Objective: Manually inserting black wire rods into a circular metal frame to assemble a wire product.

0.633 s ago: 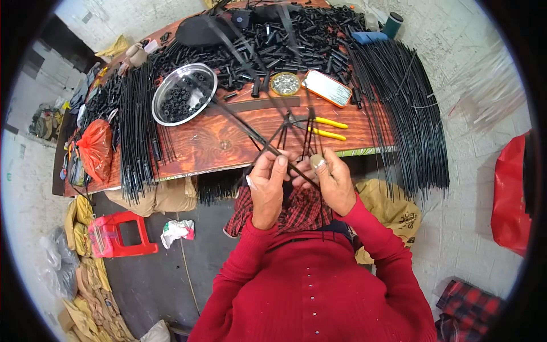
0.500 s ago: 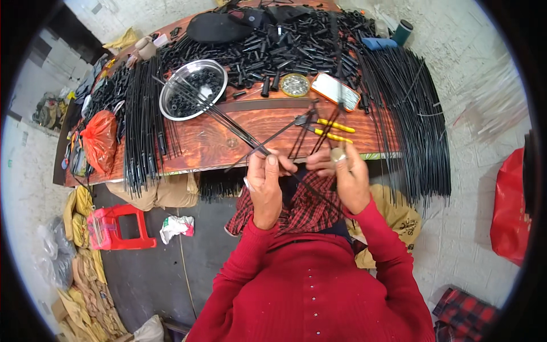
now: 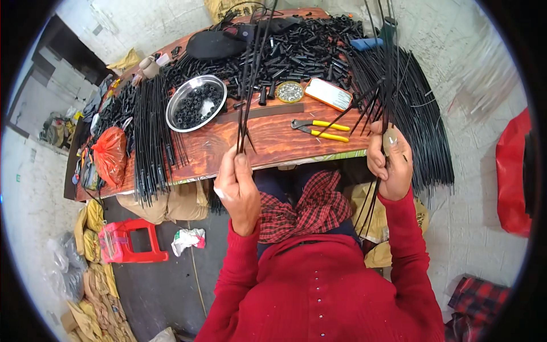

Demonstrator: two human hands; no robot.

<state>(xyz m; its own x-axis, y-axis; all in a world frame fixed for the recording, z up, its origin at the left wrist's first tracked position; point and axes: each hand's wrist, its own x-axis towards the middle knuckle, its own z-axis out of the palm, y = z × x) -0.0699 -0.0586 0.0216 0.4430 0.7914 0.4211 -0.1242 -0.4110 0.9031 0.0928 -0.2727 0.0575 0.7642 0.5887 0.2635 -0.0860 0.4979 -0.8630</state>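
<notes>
My left hand (image 3: 238, 188) is closed on a few thin black rods (image 3: 248, 85) that stand up from its fingertips over the table's front edge. To the right, my right hand (image 3: 392, 162) grips another bunch of thin black rods (image 3: 388, 62), which fan out above and below the fist. Its thumb wears a pale cover. Between the hands, farther back, yellow-handled pliers (image 3: 327, 130) lie on the wooden table (image 3: 273, 139). A metal bowl (image 3: 171, 114) of small black rings (image 3: 196, 108) sits beyond my left hand.
Long black rods lie in bundles at the table's left (image 3: 151, 137) and right (image 3: 424, 125). Behind are a heap of black tubular parts (image 3: 296, 51), a round tin (image 3: 289, 91) and a white-and-orange box (image 3: 329, 94). A red bag (image 3: 110, 154) sits left; a red stool (image 3: 137, 242) stands below.
My hands have moved apart, the left one leftward and the right one rightward. The rods in the left hand have swung from a leftward slant to nearly upright.
</notes>
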